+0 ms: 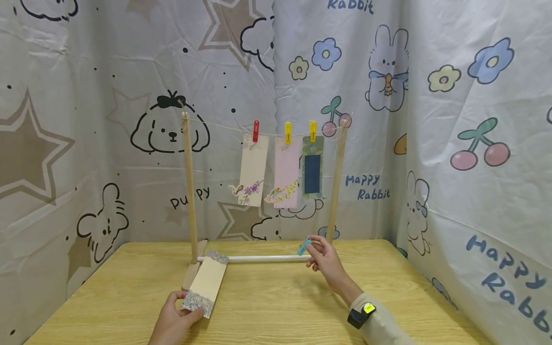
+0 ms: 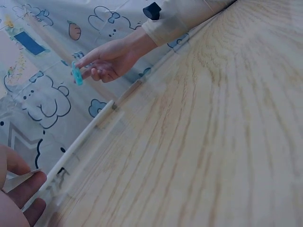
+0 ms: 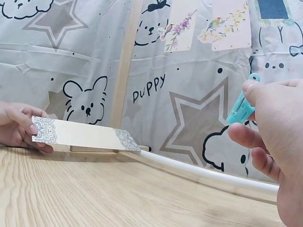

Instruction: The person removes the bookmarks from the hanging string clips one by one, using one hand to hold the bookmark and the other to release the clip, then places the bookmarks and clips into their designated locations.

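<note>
My left hand (image 1: 174, 320) pinches the near end of a cream bookmark (image 1: 209, 278) with lacy grey-blue bands at both ends, held just above the table. In the right wrist view the bookmark (image 3: 85, 134) extends sideways from those fingers. A small turquoise clothespin (image 1: 304, 246) is pinched between thumb and fingers of my right hand (image 1: 325, 261), near the rack's right post. Above, a string (image 1: 224, 127) carries a cream card (image 1: 253, 170) under a red clothespin (image 1: 256, 131), a pink card (image 1: 286, 172) and a green-and-blue card (image 1: 312, 167) under yellow clothespins (image 1: 288, 133).
Two wooden posts (image 1: 189, 191) hold the string, with a white rod (image 1: 267, 258) joining them low down. The rack stands on a wood-grain table (image 1: 267, 306). Behind and at the sides hangs a printed curtain (image 1: 142, 191).
</note>
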A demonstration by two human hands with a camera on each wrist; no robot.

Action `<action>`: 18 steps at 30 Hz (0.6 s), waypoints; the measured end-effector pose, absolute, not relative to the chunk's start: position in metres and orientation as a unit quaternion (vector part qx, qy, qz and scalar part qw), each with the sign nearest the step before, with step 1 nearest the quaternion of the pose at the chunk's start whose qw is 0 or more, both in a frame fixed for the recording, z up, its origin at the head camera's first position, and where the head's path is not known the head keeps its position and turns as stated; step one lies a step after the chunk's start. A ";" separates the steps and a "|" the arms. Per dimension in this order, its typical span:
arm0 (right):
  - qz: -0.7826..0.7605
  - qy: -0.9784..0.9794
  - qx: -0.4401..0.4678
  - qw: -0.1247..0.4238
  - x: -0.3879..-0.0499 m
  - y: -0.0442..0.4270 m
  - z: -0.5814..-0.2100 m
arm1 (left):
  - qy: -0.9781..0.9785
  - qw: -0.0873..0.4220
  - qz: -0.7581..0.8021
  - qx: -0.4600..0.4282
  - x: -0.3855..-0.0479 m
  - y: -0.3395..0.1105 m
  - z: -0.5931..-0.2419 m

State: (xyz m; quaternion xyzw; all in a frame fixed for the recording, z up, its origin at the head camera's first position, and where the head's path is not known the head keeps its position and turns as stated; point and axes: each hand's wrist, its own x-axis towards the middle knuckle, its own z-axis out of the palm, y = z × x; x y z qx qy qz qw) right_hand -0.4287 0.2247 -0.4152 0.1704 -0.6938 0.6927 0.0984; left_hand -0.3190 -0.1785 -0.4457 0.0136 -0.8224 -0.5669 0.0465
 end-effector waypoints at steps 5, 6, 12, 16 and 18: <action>0.689 -0.700 0.159 0.102 -0.429 0.231 -0.417 | -0.817 0.056 -0.575 0.008 -0.319 -0.176 -0.446; 0.688 -0.701 0.159 0.101 -0.429 0.233 -0.417 | -0.818 0.057 -0.572 0.010 -0.319 -0.176 -0.445; 0.684 -0.704 0.157 0.104 -0.425 0.236 -0.418 | -0.850 0.067 -0.522 0.031 -0.319 -0.176 -0.443; 0.684 -0.705 0.151 0.106 -0.425 0.239 -0.420 | -0.864 0.084 -0.495 0.034 -0.317 -0.175 -0.443; 0.686 -0.704 0.149 0.107 -0.426 0.239 -0.422 | -0.867 0.091 -0.488 0.034 -0.316 -0.175 -0.442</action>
